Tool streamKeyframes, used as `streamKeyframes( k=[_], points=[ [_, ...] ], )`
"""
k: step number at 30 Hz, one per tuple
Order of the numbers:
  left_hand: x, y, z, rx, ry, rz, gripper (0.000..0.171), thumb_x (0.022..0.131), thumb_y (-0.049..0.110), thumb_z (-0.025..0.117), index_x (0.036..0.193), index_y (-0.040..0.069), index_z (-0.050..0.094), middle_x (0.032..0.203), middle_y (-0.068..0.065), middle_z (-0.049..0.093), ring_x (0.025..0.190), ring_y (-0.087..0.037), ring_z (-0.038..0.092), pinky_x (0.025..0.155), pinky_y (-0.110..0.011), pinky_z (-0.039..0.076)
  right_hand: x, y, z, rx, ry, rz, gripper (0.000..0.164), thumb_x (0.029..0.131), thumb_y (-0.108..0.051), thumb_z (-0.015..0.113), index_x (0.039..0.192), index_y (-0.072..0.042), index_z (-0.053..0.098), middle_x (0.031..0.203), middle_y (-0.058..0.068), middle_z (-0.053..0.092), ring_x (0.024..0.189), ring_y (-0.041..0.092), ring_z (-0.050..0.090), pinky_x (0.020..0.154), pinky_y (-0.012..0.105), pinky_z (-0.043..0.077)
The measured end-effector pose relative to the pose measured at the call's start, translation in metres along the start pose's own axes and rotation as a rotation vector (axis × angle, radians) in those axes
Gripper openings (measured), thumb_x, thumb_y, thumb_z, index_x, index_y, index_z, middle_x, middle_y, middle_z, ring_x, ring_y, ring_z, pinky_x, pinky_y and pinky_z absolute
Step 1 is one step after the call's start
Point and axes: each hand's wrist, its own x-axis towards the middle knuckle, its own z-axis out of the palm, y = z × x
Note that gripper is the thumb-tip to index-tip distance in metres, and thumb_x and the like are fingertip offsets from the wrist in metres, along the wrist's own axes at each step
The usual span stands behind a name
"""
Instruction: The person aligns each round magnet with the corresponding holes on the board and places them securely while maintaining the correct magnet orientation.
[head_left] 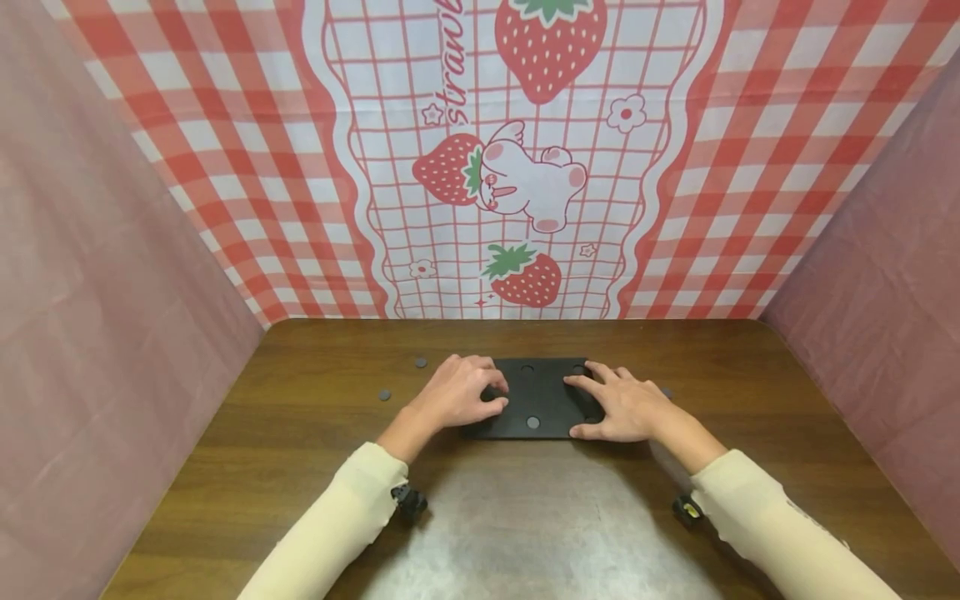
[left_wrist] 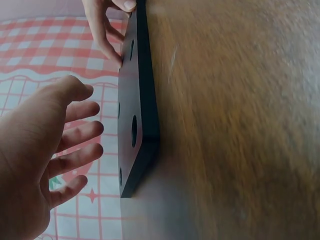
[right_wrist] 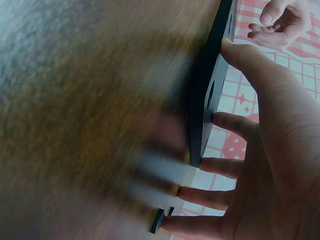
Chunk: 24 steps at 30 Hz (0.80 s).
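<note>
A flat black rectangular plate (head_left: 551,400) with several round holes or recesses lies on the table. One round spot (head_left: 533,422) near its front edge looks greyer; I cannot tell whether a disc fills it. My left hand (head_left: 461,392) hovers over the plate's left end, apart from it in the left wrist view, fingers loosely bent and holding nothing. At the right end, my right hand (head_left: 626,404) is spread, its thumb and some fingertips touching the plate's surface. Beside the little finger in the right wrist view stands a small dark disc (right_wrist: 158,221), with another disc (right_wrist: 171,211) behind it.
Two small grey discs, a farther disc (head_left: 421,362) and a nearer disc (head_left: 385,395), lie left of the plate on the brown wooden table (head_left: 300,467). A strawberry-print cloth (head_left: 525,183) hangs behind the table; pink cloth (head_left: 97,250) hangs at both sides.
</note>
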Motion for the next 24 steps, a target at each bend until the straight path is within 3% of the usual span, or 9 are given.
streamKeyframes(
  k=[24],
  points=[
    [-0.014,-0.017,-0.005,0.024,0.035,-0.067,0.017,0.104,0.036,0.079,0.112,0.025,0.088,0.117,0.000,0.082,0.110,-0.024,0.077,0.100,-0.050,0.061,0.000,0.000,0.000,0.013,0.006,-0.004,0.094,0.091,-0.074,0.079,0.169,-0.029,0.051,0.179,0.024,0.041,0.147,0.057,0.056,0.089,0.075,0.058]
  ],
)
